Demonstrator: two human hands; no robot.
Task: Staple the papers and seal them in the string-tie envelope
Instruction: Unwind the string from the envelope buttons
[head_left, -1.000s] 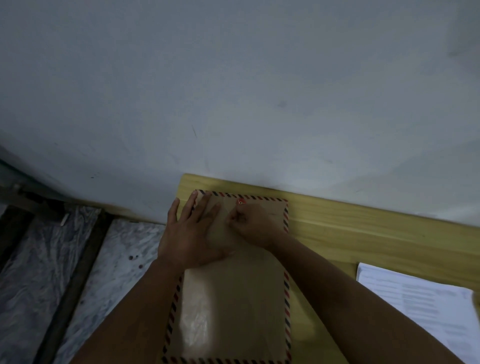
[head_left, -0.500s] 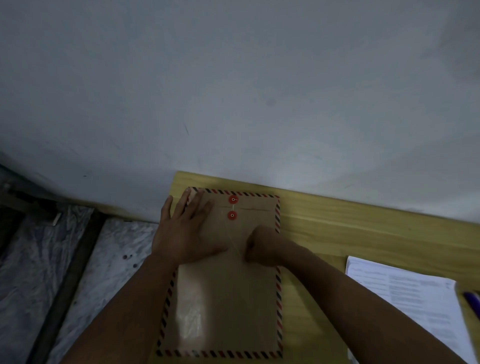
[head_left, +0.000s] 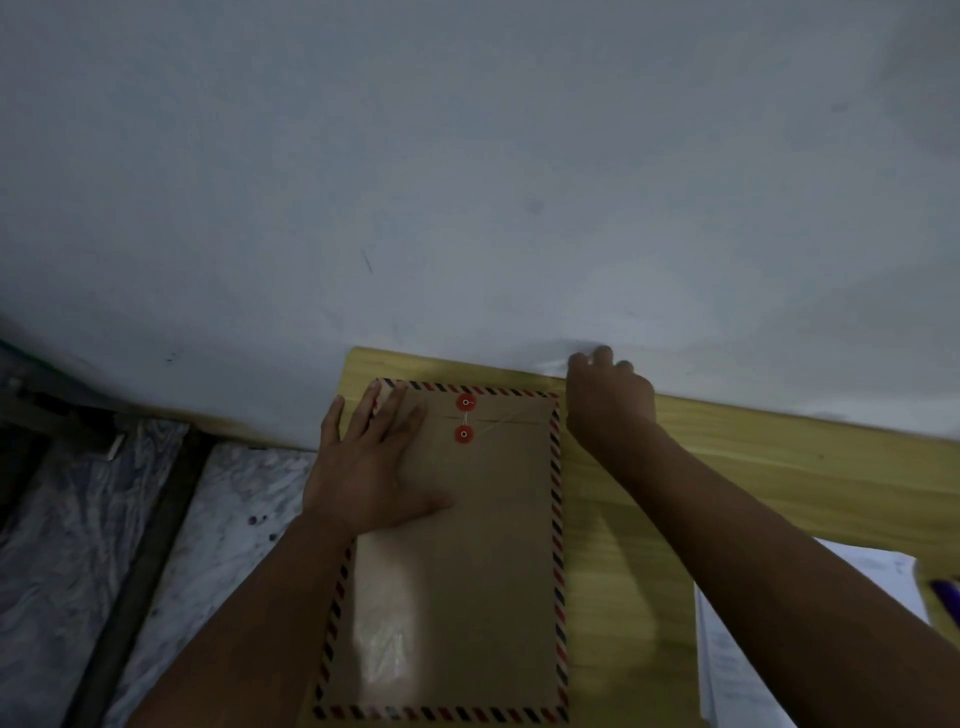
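A brown string-tie envelope (head_left: 457, 571) with a red-and-blue striped border lies lengthwise on the yellow wooden table (head_left: 727, 467). Its flap is folded down, and two red buttons (head_left: 464, 418) sit near the top edge. My left hand (head_left: 369, 467) rests flat on the envelope's upper left part, fingers spread. My right hand (head_left: 608, 400) is off the envelope's top right corner, near the wall, with its fingers pinched together. A thin pale string (head_left: 506, 418) runs from the lower button toward that hand. The papers inside the envelope are hidden.
A white printed sheet stack (head_left: 737, 654) lies at the table's right front. A purple pen (head_left: 946, 600) shows at the far right edge. A pale wall (head_left: 467, 182) stands right behind the table. Left of the table there is marbled floor (head_left: 78, 545).
My right hand left the red buttons, drew back toward me, then swung out to the far right corner with the string. My left hand stayed flat on the envelope.
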